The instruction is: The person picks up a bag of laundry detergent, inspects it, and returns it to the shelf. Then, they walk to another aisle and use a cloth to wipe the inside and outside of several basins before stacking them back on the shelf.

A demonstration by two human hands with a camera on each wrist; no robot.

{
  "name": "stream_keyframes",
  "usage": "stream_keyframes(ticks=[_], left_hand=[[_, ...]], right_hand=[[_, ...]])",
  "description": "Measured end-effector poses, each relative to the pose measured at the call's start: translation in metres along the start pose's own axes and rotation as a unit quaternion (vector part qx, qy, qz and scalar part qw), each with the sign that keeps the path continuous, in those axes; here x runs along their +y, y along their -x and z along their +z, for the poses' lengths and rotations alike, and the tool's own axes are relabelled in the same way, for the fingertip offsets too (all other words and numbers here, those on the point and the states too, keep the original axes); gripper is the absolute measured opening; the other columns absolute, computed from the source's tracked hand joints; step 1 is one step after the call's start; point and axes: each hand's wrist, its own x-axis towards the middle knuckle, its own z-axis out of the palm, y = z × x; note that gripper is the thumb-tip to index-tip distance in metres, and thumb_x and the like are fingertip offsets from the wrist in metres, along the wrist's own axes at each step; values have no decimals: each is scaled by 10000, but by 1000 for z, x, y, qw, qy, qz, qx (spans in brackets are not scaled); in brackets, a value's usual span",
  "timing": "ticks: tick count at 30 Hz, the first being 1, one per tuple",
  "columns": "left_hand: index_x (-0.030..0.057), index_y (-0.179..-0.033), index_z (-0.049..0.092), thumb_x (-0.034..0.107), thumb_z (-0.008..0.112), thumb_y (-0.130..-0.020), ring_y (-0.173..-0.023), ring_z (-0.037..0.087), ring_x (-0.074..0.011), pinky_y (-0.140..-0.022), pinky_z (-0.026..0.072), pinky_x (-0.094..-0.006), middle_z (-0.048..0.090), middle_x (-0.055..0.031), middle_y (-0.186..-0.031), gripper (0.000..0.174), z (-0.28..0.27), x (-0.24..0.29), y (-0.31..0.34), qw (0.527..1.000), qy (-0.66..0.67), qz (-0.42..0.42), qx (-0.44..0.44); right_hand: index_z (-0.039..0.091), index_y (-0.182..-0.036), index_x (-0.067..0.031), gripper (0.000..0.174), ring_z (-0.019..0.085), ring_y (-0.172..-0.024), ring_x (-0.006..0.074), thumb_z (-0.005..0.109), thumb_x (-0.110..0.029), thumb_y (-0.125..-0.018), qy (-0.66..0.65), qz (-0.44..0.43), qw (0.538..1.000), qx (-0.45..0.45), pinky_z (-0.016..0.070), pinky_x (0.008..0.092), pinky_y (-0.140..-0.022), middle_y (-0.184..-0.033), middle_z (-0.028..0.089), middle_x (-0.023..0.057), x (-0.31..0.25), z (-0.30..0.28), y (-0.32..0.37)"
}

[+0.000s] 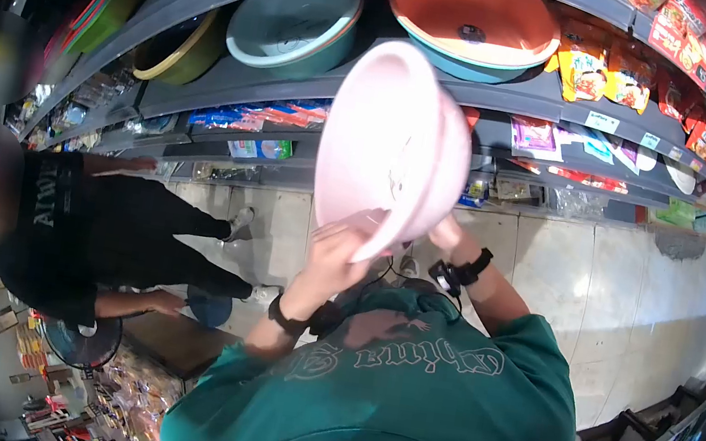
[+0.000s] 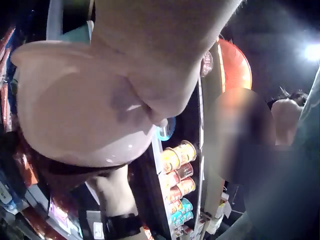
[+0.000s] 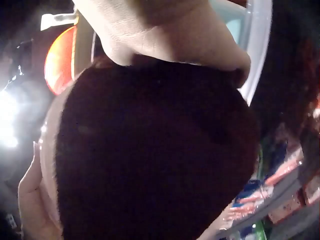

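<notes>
A pink basin (image 1: 368, 146) is tilted on its side in front of the shelves, held up between both hands. My left hand (image 1: 338, 250) grips its near rim, the fingers lying over the edge into the bowl. On the outer wall at the lower right, my right hand (image 1: 446, 234) holds the basin, its fingertips hidden behind it. The left wrist view shows the basin (image 2: 85, 110) large, with the right hand (image 2: 112, 190) below it. In the right wrist view the basin's dark side fills the middle, under the right hand (image 3: 170, 40).
Stacked teal basins (image 1: 294, 27) and an orange basin (image 1: 476, 21) sit on the shelf ahead. Orange snack packets (image 1: 584, 68) stand to their right, above lower shelves of packaged goods. Another person (image 1: 100, 221) in black stands at the left on the tiled floor (image 1: 544, 274).
</notes>
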Motion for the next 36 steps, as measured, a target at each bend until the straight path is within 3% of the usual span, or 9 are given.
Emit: stream_keyframes(ticks=[5,8,11,14,16,20,25,30,36], left_hand=[[67,-938,639,81,714,-685,-646,648,-271,-572,500,-382,652,-114,-762,264,11,4,-49,993,-85,85,-23],[117,-1071,627,75,679,-702,-642,656,-258,-584,529,-373,671,-100,-824,375,13,1,-51,995,-67,30,-71],[152,-1147,618,77,625,-746,-617,660,-241,-588,553,-351,681,-77,-865,408,31,-10,-41,980,-119,58,-149],[149,-1183,606,118,561,-773,-800,683,-213,-599,565,-332,685,-47,-878,413,54,-9,-34,954,-184,137,-194],[69,-949,600,170,560,-753,-749,671,-194,-703,541,-322,652,-48,-802,224,66,-10,-31,941,-215,184,-183],[57,-998,597,226,592,-769,-795,649,-213,-785,499,-370,629,-49,-800,284,87,-23,-30,927,-188,254,-203],[84,-1019,632,264,674,-756,-830,610,-311,-744,480,-450,607,-108,-821,322,15,-24,-102,973,-112,104,-175],[82,-1082,603,289,689,-805,-971,602,-316,-830,455,-444,635,-124,-991,357,-65,-151,-166,945,-326,1,10],[114,-1164,585,324,669,-841,-1045,599,-296,-970,401,-455,654,-87,-1084,394,-91,-226,-187,921,-379,-29,-88]], right_hand=[[480,-1258,-8,376,605,-966,191,540,-223,-956,-232,95,964,-85,545,320,-805,-1143,586,88,-24,-10,40],[487,-1239,-43,345,610,-944,196,520,-245,-962,-32,-125,989,-66,548,324,-779,-1110,600,70,-44,-35,52],[492,-1229,-55,339,603,-902,167,518,-266,-964,-37,-133,983,-124,544,307,-734,-1094,597,43,-63,-69,62],[515,-1164,-76,255,574,-863,130,532,-228,-960,284,-262,922,26,503,279,-739,-1002,570,6,-70,-61,62],[518,-1129,-86,199,553,-856,117,536,-181,-955,-116,-49,989,73,473,265,-757,-957,546,-9,-45,-78,51],[516,-1114,-102,185,521,-902,90,511,-201,-957,105,-143,979,100,435,260,-804,-938,515,-23,-35,-98,48],[567,-998,-86,165,529,-899,134,571,-202,-880,475,-368,791,120,438,296,-810,-921,524,8,-62,-140,69],[551,-973,-64,217,535,-871,180,616,-221,-837,173,-199,949,171,443,332,-783,-942,532,38,-73,-160,91],[554,-1093,-77,238,563,-890,132,581,-224,-908,191,-170,944,207,478,300,-785,-987,565,12,-78,-161,107]])
